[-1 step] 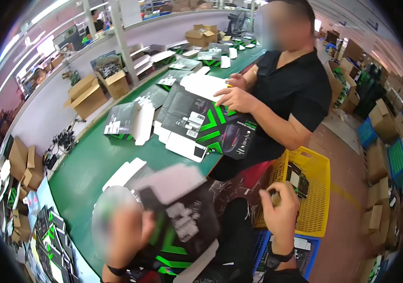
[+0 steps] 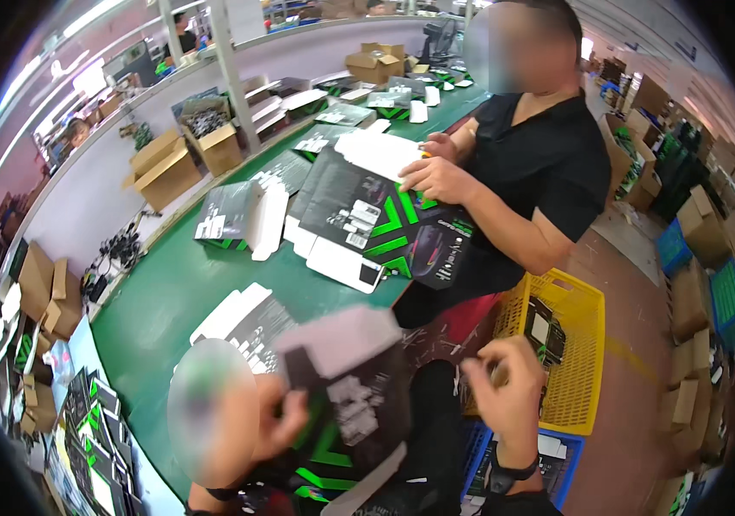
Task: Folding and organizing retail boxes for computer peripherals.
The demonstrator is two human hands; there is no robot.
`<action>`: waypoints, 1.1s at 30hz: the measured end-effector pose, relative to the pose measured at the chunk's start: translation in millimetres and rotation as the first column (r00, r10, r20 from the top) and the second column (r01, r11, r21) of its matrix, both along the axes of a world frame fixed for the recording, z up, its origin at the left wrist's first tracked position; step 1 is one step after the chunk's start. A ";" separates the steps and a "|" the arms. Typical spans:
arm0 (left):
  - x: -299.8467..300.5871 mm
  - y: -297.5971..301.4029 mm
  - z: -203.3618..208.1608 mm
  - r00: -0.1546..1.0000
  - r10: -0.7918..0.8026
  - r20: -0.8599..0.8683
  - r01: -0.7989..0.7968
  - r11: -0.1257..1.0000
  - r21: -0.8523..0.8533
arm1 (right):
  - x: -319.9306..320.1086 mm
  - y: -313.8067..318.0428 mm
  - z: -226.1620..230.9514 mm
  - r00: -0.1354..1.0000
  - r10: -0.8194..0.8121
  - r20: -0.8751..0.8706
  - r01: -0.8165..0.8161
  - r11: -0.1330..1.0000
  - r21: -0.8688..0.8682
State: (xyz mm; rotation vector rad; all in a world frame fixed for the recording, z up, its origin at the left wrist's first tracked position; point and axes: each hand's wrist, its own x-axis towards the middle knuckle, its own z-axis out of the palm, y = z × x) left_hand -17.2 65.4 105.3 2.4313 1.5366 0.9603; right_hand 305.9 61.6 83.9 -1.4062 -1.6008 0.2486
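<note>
- Black-and-green printed card: black carton (image 2: 363, 408), blurred, over the person's lap by the near edge of the table (image 2: 148, 335), a pale flap (image 2: 355, 340) standing at its far end.
- Handling, my guess: light, fairly stiff across the panels, soft at the creases; printed face perhaps slick, flaps easily bent. Best taken by opposite panel edges, close to the folds, not by a flap tip.
- Left hand (image 2: 256, 421) at the carton's left side, fingers bent, partly blurred out; cannot tell if it grips.
- Right hand (image 2: 509, 387) raised off the carton, fingers curled, thumb standing off the forefinger; cannot tell whether anything sits inside.
- Just beyond, near the table's right edge: second carton (image 2: 256, 331), white flaps out.
- Farther along that edge: large carton (image 2: 350, 202), a co-worker's hand (image 2: 441, 179) on it.
- Beside the right hand, off the table: yellow basket (image 2: 587, 353); below it, blue crate (image 2: 572, 477).
- Along the table's far left edge: black cables (image 2: 116, 258).
</note>
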 end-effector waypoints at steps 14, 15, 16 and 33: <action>122.5 -26.2 -65.3 0.998 0.010 0.063 -0.034 0.915 0.401 | 13.1 -42.7 2.1 0.906 0.192 0.376 -0.113 0.968 -0.222; 132.0 -42.4 -73.2 0.998 -0.010 0.056 -0.007 0.957 0.291 | 14.8 -46.1 11.1 0.931 0.153 0.333 -0.100 0.980 -0.172; 142.3 -56.1 -78.8 0.999 -0.024 0.029 0.018 0.984 0.176 | 18.9 -49.3 15.9 0.957 0.122 0.264 -0.093 0.988 -0.120; 118.6 -43.9 -66.0 0.463 0.158 0.872 0.604 0.664 -0.441 | 2.6 -48.0 2.2 0.957 -0.283 -0.065 0.286 0.881 0.376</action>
